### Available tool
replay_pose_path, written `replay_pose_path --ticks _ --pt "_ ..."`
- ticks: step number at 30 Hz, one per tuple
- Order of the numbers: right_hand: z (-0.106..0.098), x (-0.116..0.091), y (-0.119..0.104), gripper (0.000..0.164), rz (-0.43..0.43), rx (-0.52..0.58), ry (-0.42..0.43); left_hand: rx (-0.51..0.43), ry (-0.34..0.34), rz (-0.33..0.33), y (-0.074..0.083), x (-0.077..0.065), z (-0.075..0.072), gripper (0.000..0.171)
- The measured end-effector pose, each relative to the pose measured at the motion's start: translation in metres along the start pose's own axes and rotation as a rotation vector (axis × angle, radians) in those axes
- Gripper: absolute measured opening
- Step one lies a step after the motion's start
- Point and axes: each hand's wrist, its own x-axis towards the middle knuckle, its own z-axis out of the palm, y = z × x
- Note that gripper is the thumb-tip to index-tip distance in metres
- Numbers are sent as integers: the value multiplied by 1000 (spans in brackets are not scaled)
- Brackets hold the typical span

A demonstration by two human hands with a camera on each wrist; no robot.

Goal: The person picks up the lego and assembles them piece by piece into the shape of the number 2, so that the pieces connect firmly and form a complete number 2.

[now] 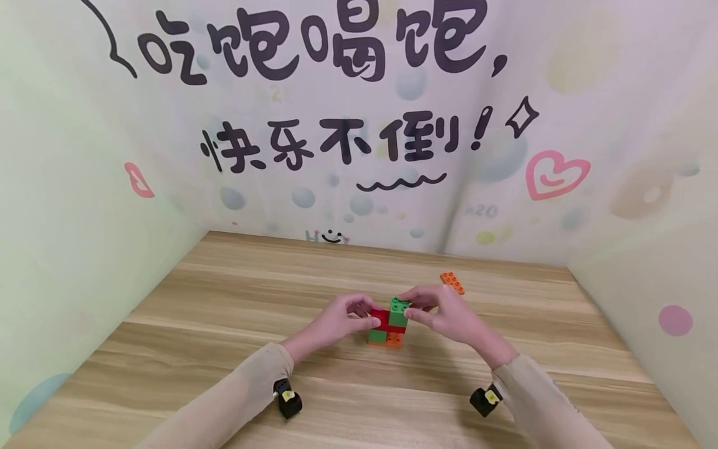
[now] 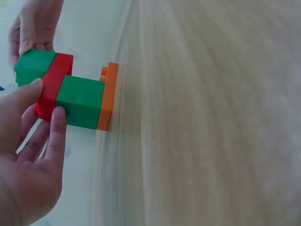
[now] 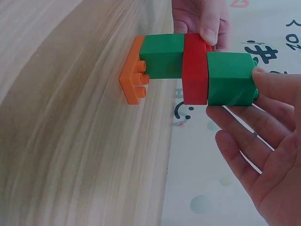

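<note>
A white wall (image 1: 280, 181) with black Chinese lettering rises behind a wood-grain table (image 1: 359, 405). Near the table's middle stands a tower (image 1: 384, 320) of toy bricks. The left hand (image 1: 338, 321) has its grip narrowed around the red brick (image 2: 54, 87); the right hand (image 1: 445, 312) pinches the upper green block (image 3: 230, 78) atop it. Underneath, a lower green block (image 3: 162, 56) sits on an orange base (image 3: 129, 77). A loose orange plate (image 1: 452, 282) lies beyond the right hand.
</note>
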Motion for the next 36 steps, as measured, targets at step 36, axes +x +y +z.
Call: replay_pose_path --ticks 36 --pt "2 -4 3 32 52 72 16 -3 -11 12 0 1 -3 22"
